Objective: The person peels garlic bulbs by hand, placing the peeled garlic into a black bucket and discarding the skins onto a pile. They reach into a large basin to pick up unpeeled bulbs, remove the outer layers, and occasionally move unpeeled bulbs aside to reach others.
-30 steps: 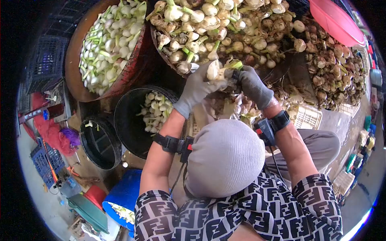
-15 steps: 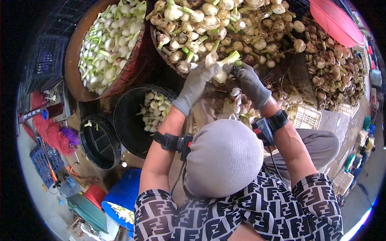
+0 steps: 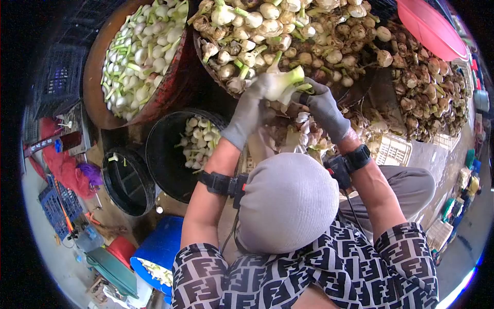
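Both my hands wear grey gloves and meet over one white onion bulb with a green stalk (image 3: 280,83). My left hand (image 3: 248,110) grips the bulb from the left. My right hand (image 3: 323,108) closes on the stalk end from the right; whether it holds a tool is hidden. Just beyond my hands lies a heap of unpeeled onions with roots and stalks (image 3: 288,36). Peeled skins and scraps (image 3: 303,134) lie below my hands.
A rusty basin (image 3: 95,77) at the upper left holds peeled white onions. A black bucket (image 3: 159,154) holds several more, beside another black bucket (image 3: 128,180). A blue tub (image 3: 159,247) sits lower left. More unpeeled onions (image 3: 427,87) spread right, under a red lid (image 3: 429,26).
The onion has been turned in my hands and raised slightly; its green stalk now points right. Both hands stay together over the scraps.
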A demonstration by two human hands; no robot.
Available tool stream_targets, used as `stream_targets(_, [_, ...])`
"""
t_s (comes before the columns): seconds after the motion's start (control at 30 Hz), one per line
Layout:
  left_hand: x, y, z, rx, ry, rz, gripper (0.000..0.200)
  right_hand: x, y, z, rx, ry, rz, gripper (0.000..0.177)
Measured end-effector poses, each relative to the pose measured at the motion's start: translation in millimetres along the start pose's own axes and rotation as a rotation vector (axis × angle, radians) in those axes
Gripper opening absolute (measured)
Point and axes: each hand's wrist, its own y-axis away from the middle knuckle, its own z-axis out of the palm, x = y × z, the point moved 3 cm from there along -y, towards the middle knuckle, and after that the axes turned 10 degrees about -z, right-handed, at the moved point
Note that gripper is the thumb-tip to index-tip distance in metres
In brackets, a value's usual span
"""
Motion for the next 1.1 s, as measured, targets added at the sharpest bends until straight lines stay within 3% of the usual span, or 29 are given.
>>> stream_targets(0.03, [5,1,0,0.032,-0.32,0.157,0.046,2,1,-1,-0.022,-0.072,0.041,0.018])
stream_targets(0.1, [-4,-5,-5,0.058,-0.172,0.103,0.045,8,0,-12,-0.063,-0.215,0.116,0.023])
stream_targets(0.13, [2,-4,-5,0.07,-0.099,0.078,0.044,16,-2,-21,-0.097,-0.106,-0.001,0.022])
stream_targets(0.17, [2,-1,1,-0.017,0.231,-0.044,0.046,31,-3,-29,-0.131,0.003,-0.112,0.021])
stream_targets(0.23, [-2,0,1,-0.07,0.372,-0.252,0.046,10,9,-22,-0.17,0.198,-0.296,0.012])
stream_targets(0.3, [-5,-2,-5,-0.034,0.242,-0.223,0.045,10,10,-24,-0.136,0.233,-0.276,0.011])
stream_targets(0.37, [-7,-7,-11,0.084,-0.156,0.041,0.044,9,11,-25,-0.113,0.174,-0.235,0.009])
stream_targets(0.4, [-4,-6,-9,0.063,-0.19,0.064,0.043,9,11,-24,-0.105,0.097,-0.205,0.009])
stream_targets(0.47, [5,-6,-5,0.02,-0.258,0.11,0.04,5,8,-21,-0.255,0.483,-0.586,0.007])
stream_targets(0.6, [-20,-22,3,-0.023,-0.151,-0.148,0.036,-10,14,-9,-0.399,0.449,-0.638,0.006])
stream_targets(0.63, [-7,-15,6,-0.027,-0.181,-0.222,0.035,-5,17,-13,-0.306,0.295,-0.319,0.008])
stream_targets(0.67, [5,-7,10,-0.031,-0.21,-0.298,0.035,-8,18,-15,-0.292,0.378,-0.428,0.008])
stream_targets(0.7, [18,-2,12,0.042,-0.5,-0.242,0.033,-9,20,-18,-0.276,0.462,-0.538,0.007])
stream_targets(0.73, [2,-11,10,-0.031,-0.484,-0.181,0.032,-11,22,-20,-0.258,0.546,-0.647,0.007])
stream_targets(0.77, [-28,-25,5,-0.106,-0.464,-0.122,0.031,-12,24,-24,-0.281,0.552,-0.583,0.008])
stream_targets(0.9, [-25,-19,13,-0.378,-0.53,0.285,0.028,-28,29,-26,-0.293,0.451,-0.543,0.009])
stream_targets(1.0, [-14,-10,14,-0.31,-0.069,-0.284,0.03,-27,31,-32,-0.24,0.335,-0.461,0.014])
stream_targets(1.07, [-12,-11,0,-0.299,-0.037,-0.013,0.038,-26,40,-40,-0.126,0.262,-0.359,0.017])
stream_targets(1.1, [-1,-5,-1,-0.265,0.155,-0.101,0.042,-28,46,-45,-0.093,0.374,-0.299,0.021])
